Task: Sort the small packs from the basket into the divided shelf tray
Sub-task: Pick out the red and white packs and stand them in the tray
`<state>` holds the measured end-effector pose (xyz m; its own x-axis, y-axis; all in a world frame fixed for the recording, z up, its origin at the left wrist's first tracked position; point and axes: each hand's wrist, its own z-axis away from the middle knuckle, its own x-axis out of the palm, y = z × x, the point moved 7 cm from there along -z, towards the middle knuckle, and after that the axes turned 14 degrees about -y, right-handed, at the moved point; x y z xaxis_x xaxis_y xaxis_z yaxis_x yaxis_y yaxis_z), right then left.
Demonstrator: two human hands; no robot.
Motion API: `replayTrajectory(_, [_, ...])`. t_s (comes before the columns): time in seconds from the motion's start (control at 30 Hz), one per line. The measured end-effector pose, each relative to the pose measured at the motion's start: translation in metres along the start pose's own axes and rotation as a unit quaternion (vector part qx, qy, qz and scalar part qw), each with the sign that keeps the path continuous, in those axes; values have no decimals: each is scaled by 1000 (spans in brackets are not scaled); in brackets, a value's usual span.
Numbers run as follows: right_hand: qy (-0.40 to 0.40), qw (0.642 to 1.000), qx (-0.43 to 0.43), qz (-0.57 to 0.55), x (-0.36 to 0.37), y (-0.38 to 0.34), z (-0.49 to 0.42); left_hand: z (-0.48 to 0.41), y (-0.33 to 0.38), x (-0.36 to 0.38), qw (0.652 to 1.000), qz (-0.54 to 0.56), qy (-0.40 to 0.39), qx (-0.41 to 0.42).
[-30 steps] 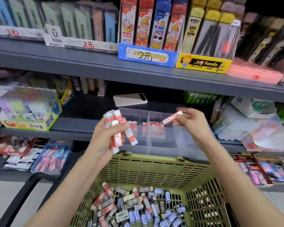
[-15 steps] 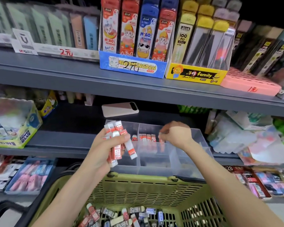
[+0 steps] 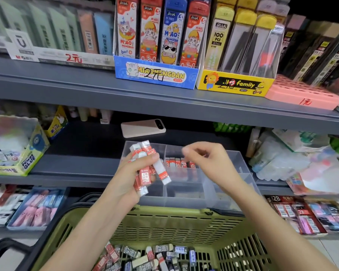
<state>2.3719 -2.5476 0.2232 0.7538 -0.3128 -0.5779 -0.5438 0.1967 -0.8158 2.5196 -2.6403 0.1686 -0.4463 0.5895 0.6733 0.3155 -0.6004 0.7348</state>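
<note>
Left hand (image 3: 128,175) grips red packs (image 3: 145,175); right hand (image 3: 211,165) hovers (fingertips (image 3: 186,152) blurred)

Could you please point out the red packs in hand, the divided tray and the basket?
red packs (image 3: 145,176): head view, label of the front pack.
divided tray (image 3: 184,202): head view, clear front wall.
basket (image 3: 174,225): head view, slatted far wall.
</note>
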Motion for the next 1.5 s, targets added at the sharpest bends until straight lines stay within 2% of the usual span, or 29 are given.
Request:
replayTrajectory(0.03, [-46,995,-10,-83,13,-11,7,0,-1,3,1000,4,-3,0])
replayTrajectory(0.07, [-78,990,-9,-115,25,-19,12,0,-2,6,1000,6,-8,0])
replayTrajectory(0.13, [-101,990,-4,-100,41,-27,19,-1,-5,11,1000,-2,-16,-2])
replayTrajectory(0.27, [-76,997,-25,-15,37,-36,24,2,-5,15,998,-55,-3,-2])
replayTrajectory(0.37, [-85,995,5,-50,31,-27,28,3,-5,20,997,-72,1,8])
replayTrajectory(0.47, [-34,997,23,-66,23,-17,36,2,-10,23,998,-44,38,12])
replayTrajectory(0.53, [-10,987,38,-159,20,-5,41,1,-17,28,998,-30,47,10])
replayTrajectory(0.6, [4,952,55,-302,13,10,44,0,-21,31,998,-26,49,5])
replayTrajectory(0.67, [69,931,55,-353,-11,26,41,2,-21,25,997,-35,62,-2])
replayTrajectory(0.73, [140,949,61,-277,-41,39,35,5,-18,14,996,-48,77,0])
replayTrajectory(0.8, [154,979,73,-114,-58,41,23,7,-12,5,995,-61,85,5])
replayTrajectory(0.87, [110,991,74,3,-55,38,6,10,-7,-1,994,-75,83,12])
replayTrajectory(0.97, [38,996,58,52,-41,39,-16,12,0,-4,992,-104,72,18])
replayTrajectory(1.17, [-85,975,77,192,-21,50,-39,13,2,-7,992,-114,51,12])
replayTrajectory(1.33, [-138,945,87,285,-19,48,-47,11,0,-9,992,-115,48,10])
replayTrajectory(1.43, [-181,934,70,300,-2,48,-52,9,0,-10,991,-121,49,8])
replayTrajectory(1.5, [-180,928,80,317,2,51,-54,9,0,-10,991,-123,49,6])
